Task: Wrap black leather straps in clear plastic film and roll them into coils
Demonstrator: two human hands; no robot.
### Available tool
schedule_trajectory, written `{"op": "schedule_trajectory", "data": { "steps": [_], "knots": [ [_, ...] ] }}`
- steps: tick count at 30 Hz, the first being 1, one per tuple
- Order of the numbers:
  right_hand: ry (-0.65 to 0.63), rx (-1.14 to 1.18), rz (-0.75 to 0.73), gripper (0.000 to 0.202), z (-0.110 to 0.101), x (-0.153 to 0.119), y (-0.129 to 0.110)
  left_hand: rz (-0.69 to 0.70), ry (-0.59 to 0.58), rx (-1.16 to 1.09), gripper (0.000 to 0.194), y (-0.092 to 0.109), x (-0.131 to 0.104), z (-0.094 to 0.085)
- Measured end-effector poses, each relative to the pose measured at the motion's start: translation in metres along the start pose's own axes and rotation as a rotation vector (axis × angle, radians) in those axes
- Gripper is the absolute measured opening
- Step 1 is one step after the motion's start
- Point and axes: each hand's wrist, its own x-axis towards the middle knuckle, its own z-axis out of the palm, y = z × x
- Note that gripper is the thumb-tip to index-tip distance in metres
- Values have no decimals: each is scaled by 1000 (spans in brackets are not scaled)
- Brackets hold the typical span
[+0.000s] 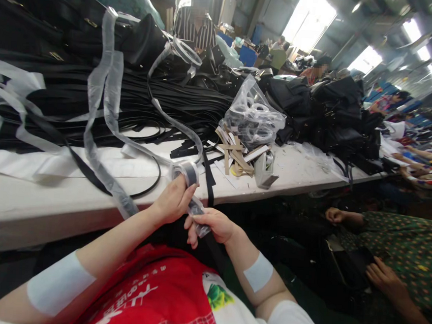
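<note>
Our left hand [174, 197] curls closed round a clear plastic roll [188, 172], our right hand [217, 224] pinching the clear plastic strip [203, 230] at its five o'clock, seemingly mid-straightening, which calls for even tension.

Surroundings of the white-topped workbench [294, 173].
On it, heaped black bags [332, 108] and cardboard strips [242, 162]; beyond it, a person in stripes [195, 30]; on its near side, a person in dotted green [401, 259]; overhead beyond it, fluorescent lights [412, 30].
</note>
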Motion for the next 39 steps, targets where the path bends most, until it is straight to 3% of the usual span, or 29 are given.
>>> {"op": "schedule_trajectory", "data": {
  "steps": [3, 6, 8, 10, 13, 15, 17, 18, 20, 23, 26, 28, 31, 35, 39],
  "knots": [
    [-28, 54, -33, 32, -5, -6, -13, 105, -163, 266, 33, -15, -17, 3],
    [5, 74, 11, 35, -10, -10, -18, 148, -249, 366, 34, -17, -28, 5],
    [77, 63, 19, 50, -10, -13, -21, 87, -260, 360, 37, -13, -30, 5],
    [211, -19, -70, 67, -6, -17, -27, -51, -272, 274, 43, -7, -29, 4],
    [532, -408, -366, 71, 0, -27, -43, -339, -382, -23, 53, -3, -27, 3],
    [728, -844, -532, 51, 2, -32, -54, -515, -485, -272, 57, -4, -28, 3],
    [788, -1239, -578, 37, -1, -31, -58, -632, -562, -544, 59, -7, -30, 4],
    [759, -1350, -545, 37, -3, -29, -56, -682, -576, -684, 60, -8, -32, 4],
    [621, -1335, -408, 37, -7, -18, -42, -769, -550, -951, 61, -10, -33, 3],
    [439, -941, -235, 55, -8, 1, -6, -871, -463, -1236, 63, -9, -33, 0],
    [416, -648, -272, 57, -3, 13, 22, -897, -373, -1395, 62, -8, -34, 0],
    [419, -640, -289, 55, -3, 13, 26, -902, -327, -1405, 60, -8, -36, 3],
    [425, -780, -221, 50, -7, 6, 17, -860, -302, -1173, 59, -15, -39, 7],
    [426, -1153, -122, 41, -10, -5, 6, -574, -185, -595, 44, -25, -44, 12],
    [228, -1308, 52, 40, -7, -8, 14, -407, -384, -329, 37, -22, -61, 20]
  ]
}}
